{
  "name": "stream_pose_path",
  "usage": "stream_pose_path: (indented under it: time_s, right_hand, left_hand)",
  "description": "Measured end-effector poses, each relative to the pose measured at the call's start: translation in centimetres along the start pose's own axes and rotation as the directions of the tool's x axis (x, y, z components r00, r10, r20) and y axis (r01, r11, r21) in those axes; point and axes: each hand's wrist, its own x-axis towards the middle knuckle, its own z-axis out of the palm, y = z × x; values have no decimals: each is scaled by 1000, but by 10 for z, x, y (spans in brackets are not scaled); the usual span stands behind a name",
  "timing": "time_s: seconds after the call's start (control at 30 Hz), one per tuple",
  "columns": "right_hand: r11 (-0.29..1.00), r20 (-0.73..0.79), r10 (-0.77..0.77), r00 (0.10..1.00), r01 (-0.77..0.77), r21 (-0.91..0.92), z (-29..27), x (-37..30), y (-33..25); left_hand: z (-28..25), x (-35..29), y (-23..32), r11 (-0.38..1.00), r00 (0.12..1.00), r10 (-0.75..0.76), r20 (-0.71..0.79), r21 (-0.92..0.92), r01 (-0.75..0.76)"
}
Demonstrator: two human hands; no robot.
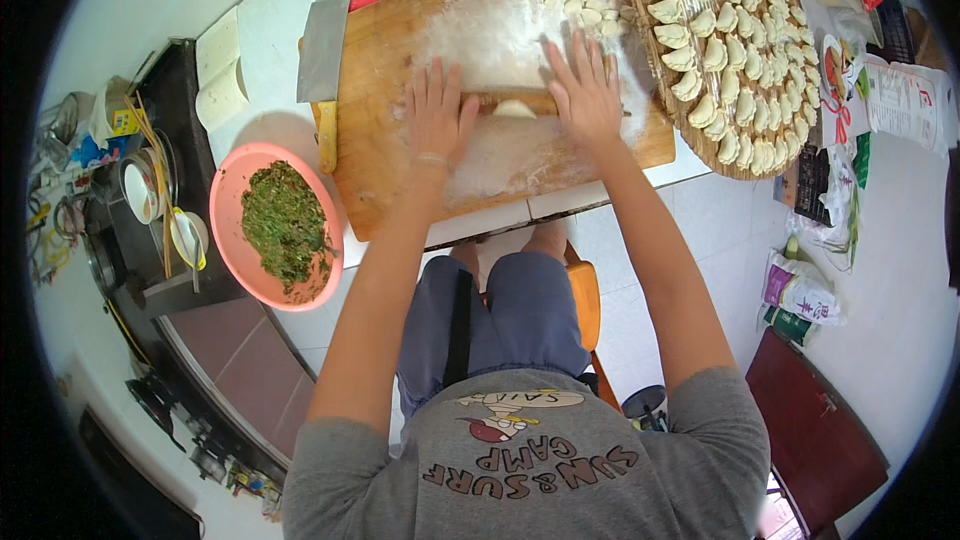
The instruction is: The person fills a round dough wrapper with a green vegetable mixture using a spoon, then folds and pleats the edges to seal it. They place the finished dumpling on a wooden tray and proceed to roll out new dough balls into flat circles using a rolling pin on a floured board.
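Note:
On a floured wooden board (375,130), a thin wooden rolling pin (487,99) lies crosswise under both my hands. My left hand (439,112) is flat over its left part with fingers stretched forward. Spread fingers mark my right hand (585,95), which presses on the right part; the pin's tip shows just beyond it. Between the hands, a small pale dough wrapper (515,109) sits against the near side of the pin. Several small flattened dough pieces (573,7) are scattered at the board's far right, in front of my right fingertips.
A cleaver (323,50) with a yellow handle lies along the board's left edge. Nearer stands a pink bowl (225,240) of chopped green filling (285,225). A round tray (655,60) full of dumplings (745,50) flanks the right side. Bowls and chopsticks (160,190) occupy the far-left counter.

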Motion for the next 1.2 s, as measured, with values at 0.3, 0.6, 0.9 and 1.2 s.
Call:
stream_pose_path:
  time_s: [0.3,0.6,0.9,1.2]
  right_hand:
    - [995,178,-79,981,66,78,-20,-69,2]
    - [937,196,63,978,-126,327,-13,-61,13]
    - [821,250,38,967,-173,543,-28,-62,16]
    - [627,320,95,943,-306,716,-8,-57,31]
  left_hand:
    - [-9,-67,-1,991,992,119,51,-59,-116]
    - [-2,0,26,870,904,425,-48,-255,-423]
    - [-4,16,36,736,889,442,-120,-518,-436]
    - [-32,0,63,731,955,298,4,-645,-225]
